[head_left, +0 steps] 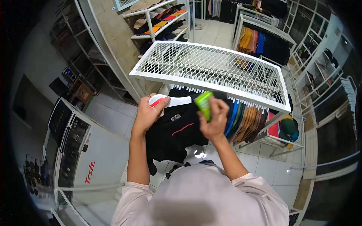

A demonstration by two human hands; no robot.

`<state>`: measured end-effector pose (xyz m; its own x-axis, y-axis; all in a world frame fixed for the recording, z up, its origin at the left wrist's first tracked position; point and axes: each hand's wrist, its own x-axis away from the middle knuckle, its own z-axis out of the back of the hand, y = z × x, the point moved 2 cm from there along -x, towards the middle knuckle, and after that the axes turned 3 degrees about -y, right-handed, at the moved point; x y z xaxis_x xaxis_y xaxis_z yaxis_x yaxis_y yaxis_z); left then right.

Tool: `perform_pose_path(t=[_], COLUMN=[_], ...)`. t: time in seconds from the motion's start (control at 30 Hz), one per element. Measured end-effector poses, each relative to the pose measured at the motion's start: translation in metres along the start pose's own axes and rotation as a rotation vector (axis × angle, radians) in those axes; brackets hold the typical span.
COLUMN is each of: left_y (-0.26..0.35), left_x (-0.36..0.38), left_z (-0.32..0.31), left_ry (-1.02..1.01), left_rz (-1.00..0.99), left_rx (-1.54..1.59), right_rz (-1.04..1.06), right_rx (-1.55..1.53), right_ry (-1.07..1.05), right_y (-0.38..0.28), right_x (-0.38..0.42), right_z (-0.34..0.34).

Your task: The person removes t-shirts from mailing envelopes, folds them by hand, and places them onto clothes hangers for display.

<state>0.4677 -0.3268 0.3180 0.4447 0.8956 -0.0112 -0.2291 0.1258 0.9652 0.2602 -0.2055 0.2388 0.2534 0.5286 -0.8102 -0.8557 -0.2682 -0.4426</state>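
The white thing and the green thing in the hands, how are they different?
Colour: the white thing has a red patch, while the green thing is bright green with paler markings.
Shape: the white thing looks long and slim, but the green thing looks blockier.
Holder: the left hand has the white thing; the right hand has the green thing.
Both are held over the black shirt.

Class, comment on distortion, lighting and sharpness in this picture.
Head view: wide-angle distortion bows the white mesh-topped rack, with corners falling to black; glare spots the floor tiles; a soft dark patch, probably shadow, lies on the pale shirt; markings on the green packet in the right hand look too indistinct to read.
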Motion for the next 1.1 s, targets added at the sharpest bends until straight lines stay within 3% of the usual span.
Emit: perform_pose_path(t=[0.1,0.2,0.33,0.4,0.47,0.5,0.6,0.67,0.8,0.87,0.93,1.03,1.1], left_y=[0.000,-0.009,-0.020,-0.013,-0.012,-0.010,-0.015,-0.019,-0.024,-0.033,-0.037,-0.034,-0.043], left_x=[0.002,0.005,0.007,0.013,0.013,0.016,0.018,0.024,0.026,0.021,0.021,0.024,0.025], left_z=[0.019,0.048,0.068,0.066,0.064,0.064,0.084,0.099,0.105,0.096,0.086,0.094,0.103], left_ry=[-0.027,-0.004,0.042,0.005,-0.064,-0.060,-0.052,-0.075,-0.192,-0.222,-0.237,-0.208,-0.144], left_rz=[-0.009,-0.042,-0.163,-0.127,-0.221,-0.249,-0.277,-0.277,-0.333,-0.391,-0.464,-0.575,-0.659], left_rx=[0.006,0.011,-0.063,-0.082,-0.060,-0.069,-0.081,-0.090,-0.100,-0.175,-0.190,-0.267,-0.288], right_rz=[0.039,-0.546,-0.400,-0.186,-0.065,0.009,-0.243,-0.575,-0.412,-0.209,-0.170,-0.243,-0.500], right_rx=[0.131,0.201,0.195,0.154,0.045,0.112,0.258,0.271,0.231,0.179,0.050,0.130,0.239], right_ry=[0.083,0.152,0.296,0.172,0.050,0.087,0.266,0.205,0.304,0.174,0.017,0.096,0.119], right_y=[0.014,0.049,0.018,-0.031,-0.058,-0.055,-0.010,0.026,-0.038,-0.081,-0.104,-0.063,-0.012], right_x=[0.006,0.012,0.009,0.004,0.007,0.010,0.022,0.041,0.021,0.006,0.005,0.021,0.041], right_z=[-0.022,-0.022,-0.013,-0.023,-0.040,-0.047,-0.044,-0.034,-0.013,-0.023,-0.041,-0.060,-0.057])
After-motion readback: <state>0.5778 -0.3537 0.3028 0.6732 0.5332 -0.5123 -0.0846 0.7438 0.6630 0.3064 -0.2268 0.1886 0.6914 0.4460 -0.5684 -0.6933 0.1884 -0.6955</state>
